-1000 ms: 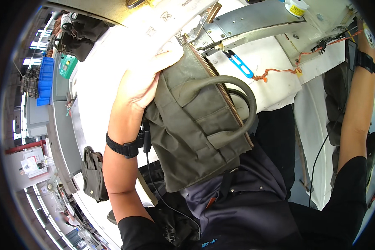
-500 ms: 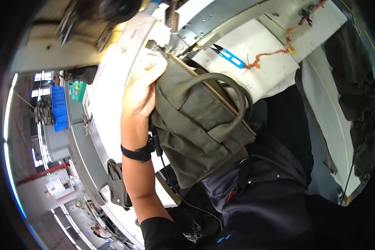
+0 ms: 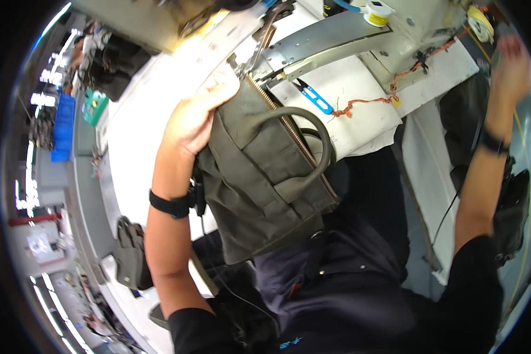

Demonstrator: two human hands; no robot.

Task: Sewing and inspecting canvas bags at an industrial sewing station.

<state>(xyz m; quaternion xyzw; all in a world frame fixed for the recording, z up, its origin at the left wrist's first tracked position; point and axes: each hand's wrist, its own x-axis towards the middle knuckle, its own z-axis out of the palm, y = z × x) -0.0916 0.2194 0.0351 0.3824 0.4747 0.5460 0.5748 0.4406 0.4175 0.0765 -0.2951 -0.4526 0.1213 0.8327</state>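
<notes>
My left hand [image 3: 203, 112] grips the top left corner of an olive fabric bag [image 3: 248, 194], where its brass zipper [image 3: 289, 127] meets the presser foot of a sewing machine [image 3: 324, 44]. The bag's two rounded handles lie over its front, and its lower part rests against my lap. My right hand [image 3: 510, 68] is at the far upper right, off to the side of the machine and blurred, so its fingers are unclear. Blue thread snips [image 3: 315, 98] lie on the white surface beside the machine, next to a twisted orange cord [image 3: 366, 103].
A second olive bag [image 3: 130, 253] sits at the lower left of the white table [image 3: 130, 153]. Dark bags [image 3: 109, 65], a green case [image 3: 93, 109] and a blue crate [image 3: 62, 127] are at the upper left. More dark fabric hangs on the right, beside a thin black cable.
My right hand, out of view half a second ago, shows again at the upper right. The view has swung about; my left hand still holds the bag at the presser foot.
</notes>
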